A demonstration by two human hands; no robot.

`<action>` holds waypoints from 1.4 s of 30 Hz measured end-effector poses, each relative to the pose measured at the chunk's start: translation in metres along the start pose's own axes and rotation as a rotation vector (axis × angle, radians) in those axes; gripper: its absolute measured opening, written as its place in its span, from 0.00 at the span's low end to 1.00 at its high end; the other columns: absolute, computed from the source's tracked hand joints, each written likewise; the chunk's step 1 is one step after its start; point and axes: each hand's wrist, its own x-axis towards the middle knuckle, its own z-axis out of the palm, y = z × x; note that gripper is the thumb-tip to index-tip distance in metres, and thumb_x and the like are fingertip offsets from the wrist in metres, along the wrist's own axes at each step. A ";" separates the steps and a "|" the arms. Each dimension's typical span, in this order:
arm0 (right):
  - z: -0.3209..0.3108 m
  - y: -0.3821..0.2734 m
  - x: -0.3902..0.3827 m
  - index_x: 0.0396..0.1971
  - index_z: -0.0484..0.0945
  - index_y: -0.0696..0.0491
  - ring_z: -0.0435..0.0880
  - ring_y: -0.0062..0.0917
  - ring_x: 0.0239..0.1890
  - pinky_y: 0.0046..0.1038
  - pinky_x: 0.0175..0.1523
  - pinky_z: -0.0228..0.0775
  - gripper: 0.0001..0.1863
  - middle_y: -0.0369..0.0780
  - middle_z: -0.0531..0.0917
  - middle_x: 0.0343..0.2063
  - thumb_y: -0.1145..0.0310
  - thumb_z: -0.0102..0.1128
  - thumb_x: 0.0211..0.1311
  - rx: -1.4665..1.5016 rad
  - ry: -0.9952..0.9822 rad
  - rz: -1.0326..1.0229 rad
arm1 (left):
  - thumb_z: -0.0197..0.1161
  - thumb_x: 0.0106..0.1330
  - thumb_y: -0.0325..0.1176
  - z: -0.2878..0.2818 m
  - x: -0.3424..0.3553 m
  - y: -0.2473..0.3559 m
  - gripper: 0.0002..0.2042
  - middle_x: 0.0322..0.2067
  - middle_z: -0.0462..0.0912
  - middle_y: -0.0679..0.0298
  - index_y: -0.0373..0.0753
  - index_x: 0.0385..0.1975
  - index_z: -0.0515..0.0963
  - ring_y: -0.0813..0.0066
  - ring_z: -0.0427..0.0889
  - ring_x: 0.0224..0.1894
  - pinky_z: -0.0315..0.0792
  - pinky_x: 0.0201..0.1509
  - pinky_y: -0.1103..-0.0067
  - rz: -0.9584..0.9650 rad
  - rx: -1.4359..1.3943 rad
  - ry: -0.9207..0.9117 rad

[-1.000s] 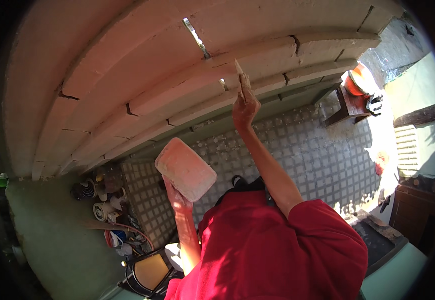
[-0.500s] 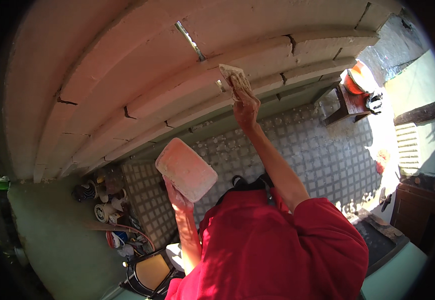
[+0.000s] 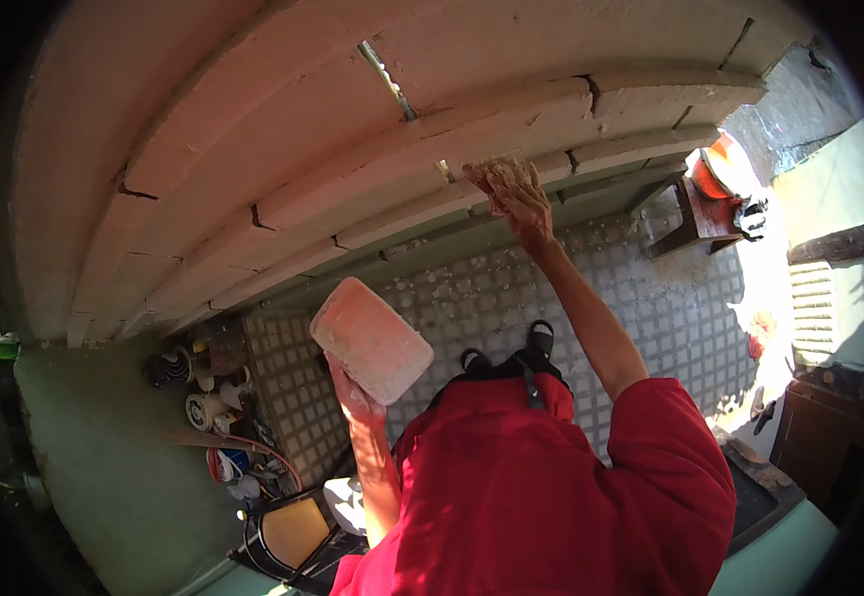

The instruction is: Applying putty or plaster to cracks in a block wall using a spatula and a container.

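Observation:
My left hand (image 3: 355,389) grips the lower left edge of a pale, rounded rectangular tub (image 3: 372,340) smeared with whitish material. The tub is held tilted in front of my body, apart from the wall. My right arm is stretched out, and my right hand (image 3: 526,206) is closed on a flat scraper (image 3: 503,167) caked with pale paste. Most of the scraper is hidden by the fingers. It is up against the ledged, whitish wall (image 3: 471,124), just right of a small bright slot (image 3: 446,170). Whether its blade touches the surface I cannot tell.
A longer slit (image 3: 387,79) and several dark cracks break the wall. An orange bucket (image 3: 715,171) stands on a wooden stool (image 3: 688,219) at far right. Pots and cans (image 3: 208,410), a hose and a chair (image 3: 295,533) are at lower left. The floor (image 3: 611,298) is tiled.
My right hand and the scraper have moved right and down along the wall, with the hand turning flatter. The tub stays nearly still. My sandalled feet have come into view.

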 end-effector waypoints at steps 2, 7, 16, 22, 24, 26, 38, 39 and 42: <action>-0.012 -0.005 0.013 0.56 0.79 0.50 0.75 0.38 0.62 0.48 0.69 0.59 0.26 0.40 0.79 0.56 0.83 0.52 0.57 0.022 0.045 0.016 | 0.48 0.74 0.52 0.000 0.002 0.000 0.28 0.67 0.66 0.63 0.45 0.69 0.59 0.62 0.68 0.66 0.66 0.68 0.62 -0.011 -0.010 -0.001; -0.021 -0.026 0.057 0.58 0.76 0.58 0.80 0.31 0.56 0.27 0.59 0.69 0.19 0.45 0.81 0.54 0.76 0.49 0.68 0.204 0.540 0.651 | 0.48 0.74 0.53 -0.002 0.000 -0.002 0.28 0.67 0.65 0.64 0.46 0.69 0.59 0.61 0.68 0.66 0.66 0.68 0.62 -0.013 -0.034 -0.012; 0.062 -0.090 0.034 0.55 0.77 0.59 0.79 0.29 0.58 0.25 0.58 0.69 0.23 0.48 0.82 0.52 0.84 0.46 0.59 0.430 0.450 0.397 | 0.47 0.75 0.52 0.010 0.007 -0.003 0.28 0.67 0.65 0.64 0.46 0.69 0.59 0.62 0.68 0.66 0.66 0.68 0.63 -0.011 0.016 -0.061; 0.009 -0.074 0.058 0.53 0.78 0.59 0.84 0.38 0.51 0.29 0.53 0.73 0.18 0.51 0.82 0.49 0.78 0.51 0.64 0.289 0.545 0.556 | 0.47 0.75 0.53 0.014 0.003 0.005 0.28 0.67 0.65 0.65 0.46 0.69 0.59 0.62 0.68 0.66 0.65 0.68 0.63 0.026 0.033 -0.049; -0.003 -0.046 0.070 0.53 0.78 0.59 0.85 0.40 0.48 0.30 0.51 0.74 0.17 0.51 0.82 0.48 0.76 0.53 0.65 0.283 0.580 0.602 | 0.48 0.74 0.52 0.005 -0.009 0.013 0.28 0.67 0.65 0.64 0.46 0.69 0.59 0.62 0.68 0.66 0.65 0.68 0.63 0.036 0.015 -0.009; -0.006 -0.015 0.070 0.52 0.79 0.60 0.86 0.43 0.43 0.33 0.46 0.75 0.18 0.52 0.83 0.46 0.78 0.52 0.63 0.097 0.563 0.566 | 0.48 0.74 0.52 0.000 -0.004 0.007 0.28 0.67 0.65 0.64 0.45 0.69 0.59 0.62 0.68 0.66 0.65 0.68 0.63 -0.003 -0.011 -0.001; 0.027 -0.086 0.044 0.52 0.79 0.59 0.87 0.37 0.45 0.28 0.49 0.75 0.19 0.50 0.84 0.45 0.81 0.51 0.61 0.287 0.520 0.439 | 0.49 0.73 0.54 0.001 -0.006 0.015 0.31 0.68 0.63 0.61 0.46 0.70 0.56 0.58 0.67 0.66 0.65 0.68 0.56 0.023 -0.001 -0.018; 0.008 -0.068 0.050 0.53 0.79 0.58 0.86 0.36 0.39 0.29 0.45 0.75 0.18 0.50 0.84 0.42 0.78 0.51 0.64 0.227 0.546 0.542 | 0.49 0.73 0.54 0.004 -0.006 0.016 0.31 0.68 0.63 0.61 0.46 0.70 0.57 0.58 0.67 0.66 0.65 0.68 0.57 0.028 0.003 -0.024; -0.033 -0.010 0.068 0.54 0.79 0.55 0.78 0.39 0.24 0.31 0.33 0.69 0.17 0.52 0.83 0.33 0.72 0.51 0.68 0.100 0.722 0.565 | 0.50 0.73 0.54 0.001 -0.005 0.013 0.30 0.68 0.64 0.62 0.46 0.70 0.57 0.59 0.67 0.66 0.65 0.68 0.59 0.019 -0.005 -0.040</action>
